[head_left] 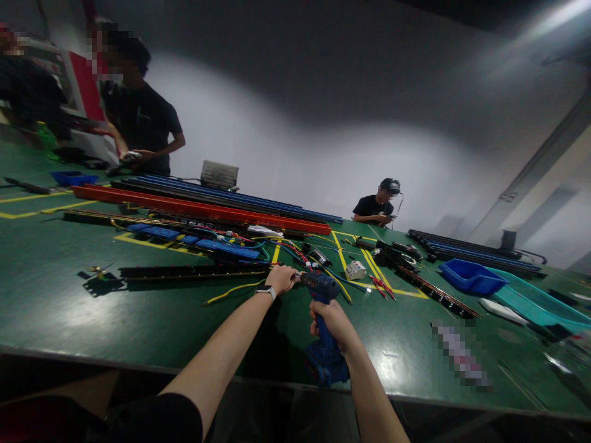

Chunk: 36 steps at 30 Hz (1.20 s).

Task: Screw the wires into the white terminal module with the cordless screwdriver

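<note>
The drill (325, 343) is grasped by its handle in the right hand (333, 317), its barrel's long axis laid crosswise and its nose pointed leftward at the left hand (282, 279). The left hand is curled there; whether anything is pinched cannot be told. Left of it, a rail (194, 274) is stretched out sideways

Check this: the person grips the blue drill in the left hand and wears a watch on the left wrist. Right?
Not quite: the head view shows the right hand gripping the blue drill; the watch is where you say.
</note>
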### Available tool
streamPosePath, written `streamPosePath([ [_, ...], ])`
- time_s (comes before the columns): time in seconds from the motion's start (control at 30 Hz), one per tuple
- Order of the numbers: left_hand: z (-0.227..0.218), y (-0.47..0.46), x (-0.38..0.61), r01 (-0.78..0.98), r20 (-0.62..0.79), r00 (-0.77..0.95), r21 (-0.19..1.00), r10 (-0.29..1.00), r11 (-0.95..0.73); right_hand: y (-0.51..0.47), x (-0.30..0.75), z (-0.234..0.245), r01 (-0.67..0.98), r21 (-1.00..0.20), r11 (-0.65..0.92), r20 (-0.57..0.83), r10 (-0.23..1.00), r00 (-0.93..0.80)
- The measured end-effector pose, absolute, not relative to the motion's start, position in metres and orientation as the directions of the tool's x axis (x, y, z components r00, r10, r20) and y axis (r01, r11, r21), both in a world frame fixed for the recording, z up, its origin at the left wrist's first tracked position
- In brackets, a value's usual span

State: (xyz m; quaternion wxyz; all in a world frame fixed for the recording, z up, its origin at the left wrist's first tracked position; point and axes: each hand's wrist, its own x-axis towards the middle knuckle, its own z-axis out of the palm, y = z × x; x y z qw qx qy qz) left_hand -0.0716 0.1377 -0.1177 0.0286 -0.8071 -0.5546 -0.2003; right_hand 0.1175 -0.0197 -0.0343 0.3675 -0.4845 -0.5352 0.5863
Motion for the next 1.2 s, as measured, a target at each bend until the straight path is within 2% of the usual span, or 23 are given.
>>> streamPosePath([
  [1.2, -0.1149, 0.1359, -0.0710, 0.910, 0.348, 0.294, 0.183, 0.890, -0.372, -0.0225, 0.1163, -0.0310, 0.097, -0.984, -0.148, -0.169, 0.949, -0.265],
])
